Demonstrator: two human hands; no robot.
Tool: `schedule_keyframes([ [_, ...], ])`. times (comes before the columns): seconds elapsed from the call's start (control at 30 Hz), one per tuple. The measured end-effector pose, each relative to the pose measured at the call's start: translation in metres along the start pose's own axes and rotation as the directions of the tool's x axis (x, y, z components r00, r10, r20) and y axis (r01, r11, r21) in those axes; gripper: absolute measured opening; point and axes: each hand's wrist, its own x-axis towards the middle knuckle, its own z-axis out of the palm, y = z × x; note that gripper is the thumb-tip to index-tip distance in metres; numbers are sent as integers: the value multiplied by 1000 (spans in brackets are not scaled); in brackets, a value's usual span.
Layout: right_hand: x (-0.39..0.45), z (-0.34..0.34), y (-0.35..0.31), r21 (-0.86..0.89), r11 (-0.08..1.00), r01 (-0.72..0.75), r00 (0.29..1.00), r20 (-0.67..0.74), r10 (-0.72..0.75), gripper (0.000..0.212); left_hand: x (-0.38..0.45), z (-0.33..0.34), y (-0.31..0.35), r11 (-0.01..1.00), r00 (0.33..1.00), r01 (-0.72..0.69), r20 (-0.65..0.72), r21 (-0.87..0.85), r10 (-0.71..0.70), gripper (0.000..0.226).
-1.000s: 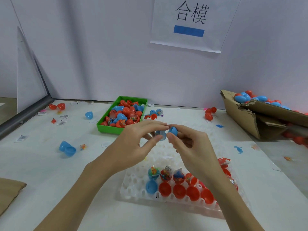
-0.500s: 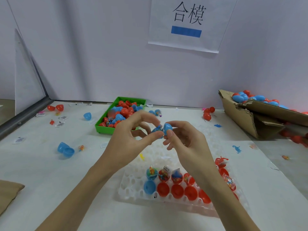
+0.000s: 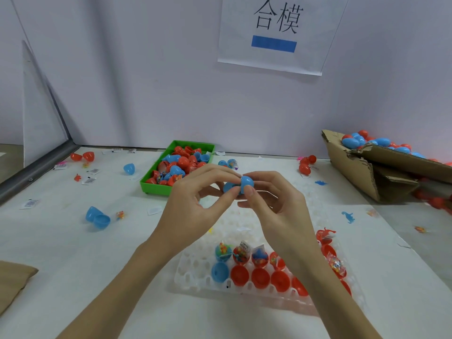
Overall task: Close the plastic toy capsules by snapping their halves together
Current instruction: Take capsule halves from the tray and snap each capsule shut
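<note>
Centrally, left hand (image 3: 193,206) and right hand (image 3: 276,206) pinch smooth blue capsule (image 3: 241,185) (rounded plastic halves), fingers curled.

Both my forearms reach in from the near edge and meet in the middle, raised above the desk. My left hand (image 3: 193,206) has its thumb and forefinger curled in a pinch at the meeting point, the other fingers (image 3: 208,190) bent loosely beneath. My right hand (image 3: 276,204) mirrors it, thumb and forefinger pinched, remaining fingers curled inward, wrist angled left.
</note>
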Motion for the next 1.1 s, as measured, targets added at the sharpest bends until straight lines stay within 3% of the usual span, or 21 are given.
schedule_keyframes([
  [0.13, -2, 3, 1, 0, 1000, 25, 999, -23, -25, 15, 2, 5, 2, 971, 979, 177, -69, -164, -190, 15],
  [0.33, 0, 2, 0, -21, 999, 50, 998, -43, -51, 20, 2, 4, 11, 941, 959, 226, -111, -251, -260, 21],
  [0.53, -2, 3, -2, 91, 995, 32, 998, -54, -27, 17, 4, -5, 11, 1000, 995, -1, -104, 21, 3, 15],
  [0.63, -4, 5, -3, 89, 995, 40, 997, -63, -34, 19, 4, -9, 9, 950, 975, -214, -2, 226, 220, 15],
  [0.7, -4, 5, -3, 74, 997, 35, 997, -69, -30, 20, 4, -9, 9, 935, 971, -237, 29, 263, 238, 14],
  [0.8, -4, 3, -4, 73, 997, 22, 998, -60, -17, 21, 3, -5, 9, 965, 988, -145, -16, 217, 152, 11],
  [0.9, -3, 3, -6, 45, 998, 37, 999, -37, -35, 22, 1, 0, 13, 998, 995, 17, -100, 61, -11, 14],
  [1.1, -4, 4, -6, 3, 999, 34, 998, -44, -34, 21, 2, 3, 17, 956, 968, 190, -121, -223, -221, 26],
])
